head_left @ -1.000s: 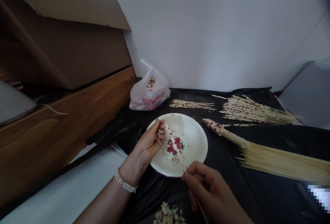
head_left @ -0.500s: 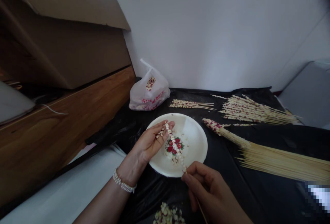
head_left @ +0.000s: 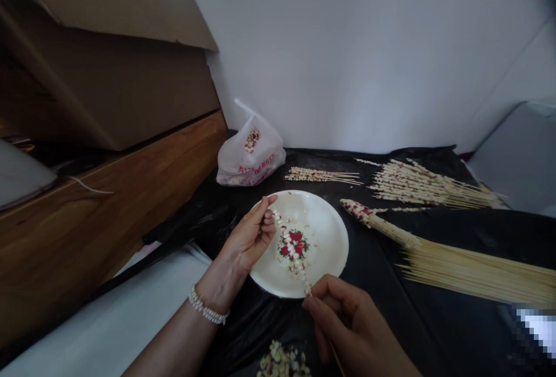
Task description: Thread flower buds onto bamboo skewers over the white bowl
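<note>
My right hand (head_left: 347,322) pinches the lower part of a thin skewer (head_left: 290,244) threaded with pale corn kernels. The skewer slants up and left over a white bowl (head_left: 332,223) with a red flower print and several loose kernels inside. At the skewer's tip, above the bowl's left rim, my left hand (head_left: 252,232) has its fingers curled inward. Loose kernels that lay in it a moment earlier are mostly hidden by the fingers now. A beaded bracelet circles the left wrist.
Behind the bowl sit a tied plastic bag (head_left: 252,160) and a small bunch of kernel skewers (head_left: 308,175). To the right lie more loaded skewers (head_left: 408,183), a corn cob (head_left: 358,210) and bare sticks (head_left: 473,270). Loose kernels (head_left: 282,359) are heaped in front; a cardboard box (head_left: 143,81) stands left.
The fingers of my left hand have curled in from a flatter, cupped palm with loose kernels on it. My right hand keeps its pinch on the skewer, nearly still.
</note>
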`<action>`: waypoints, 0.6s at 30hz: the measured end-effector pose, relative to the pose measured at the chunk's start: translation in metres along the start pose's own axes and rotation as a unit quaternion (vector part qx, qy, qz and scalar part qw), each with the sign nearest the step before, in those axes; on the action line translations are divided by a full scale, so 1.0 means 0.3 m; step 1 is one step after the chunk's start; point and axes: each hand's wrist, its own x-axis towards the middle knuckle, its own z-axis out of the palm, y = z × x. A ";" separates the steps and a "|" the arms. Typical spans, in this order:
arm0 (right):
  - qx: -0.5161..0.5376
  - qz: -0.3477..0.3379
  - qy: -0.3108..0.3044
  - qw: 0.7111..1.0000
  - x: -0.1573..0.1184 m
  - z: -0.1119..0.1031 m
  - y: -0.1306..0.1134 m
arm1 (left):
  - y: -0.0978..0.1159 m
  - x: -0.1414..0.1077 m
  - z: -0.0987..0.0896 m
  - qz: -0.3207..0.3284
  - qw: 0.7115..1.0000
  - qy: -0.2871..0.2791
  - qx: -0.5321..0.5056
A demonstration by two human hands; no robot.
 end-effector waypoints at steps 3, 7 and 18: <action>0.005 -0.002 -0.010 1.000 0.000 -0.004 0.002 | -0.002 -0.003 0.009 -0.005 1.000 0.009 0.009; 0.002 -0.003 -0.024 1.000 0.002 -0.011 0.009 | -0.006 -0.009 0.024 0.014 0.999 0.023 0.020; 0.012 -0.003 -0.009 1.000 0.004 0.000 -0.002 | -0.003 -0.015 0.029 0.013 0.999 0.037 0.024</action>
